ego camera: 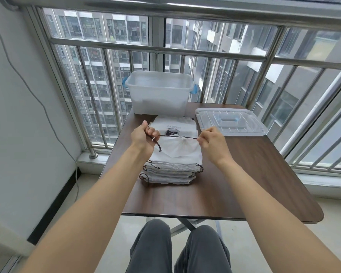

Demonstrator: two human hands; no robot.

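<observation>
You've got both hands up over the stack of white drawstring bags [172, 170], which sits mid-way on the dark wood surface [244, 174]. Your left hand [144, 139] pinches one end of the dark drawstring [177, 136] and your right hand [213, 142] pinches the other, so the cord runs taut between them across the top bag [177, 148]. The clear plastic bin [158, 93] stands just behind the stack, and its lid [230, 122] lies flat to the right.

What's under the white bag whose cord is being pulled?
A stack of similar white drawstring bags on the table. Only their edges and dark cords show; the rest is covered.
</observation>
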